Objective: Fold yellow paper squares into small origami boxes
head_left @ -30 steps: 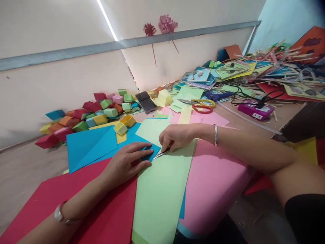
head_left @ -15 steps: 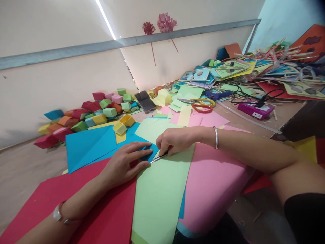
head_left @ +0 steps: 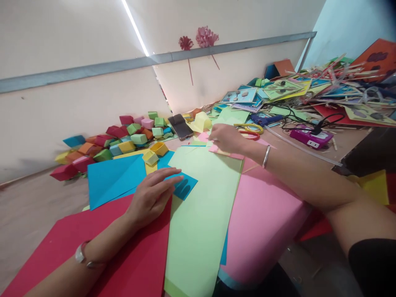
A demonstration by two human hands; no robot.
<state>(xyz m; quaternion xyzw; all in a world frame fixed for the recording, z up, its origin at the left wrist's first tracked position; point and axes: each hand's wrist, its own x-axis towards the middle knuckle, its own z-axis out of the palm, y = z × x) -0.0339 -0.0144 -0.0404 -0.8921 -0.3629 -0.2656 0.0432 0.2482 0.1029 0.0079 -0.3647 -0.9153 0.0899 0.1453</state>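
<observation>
My left hand (head_left: 154, 194) is spread, its fingers stretched over the corner of a blue paper sheet (head_left: 188, 185) and casting shadows on it. Under its wrist lies a red paper sheet (head_left: 133, 255). Farther forward, my right hand (head_left: 227, 137) is closed above the far end of a light green sheet (head_left: 201, 231), beside small pink and green paper pieces. Its fingertips face away, so whatever they pinch is hidden. Just behind that hand show the red and yellow handles of scissors (head_left: 250, 134); their blades are covered.
Folded paper boxes (head_left: 130, 138) in many colours are heaped at the left, near a phone (head_left: 180, 127). Pink paper (head_left: 256, 218) hangs over the front edge. A glue gun (head_left: 264, 119), a purple power strip (head_left: 311, 137) with cables, and piled crafts and sticks fill the right.
My right hand has lifted off the blue sheet's edge and moved forward and right; the thin silver tool it held no longer shows. My left hand has loosened and drawn back slightly.
</observation>
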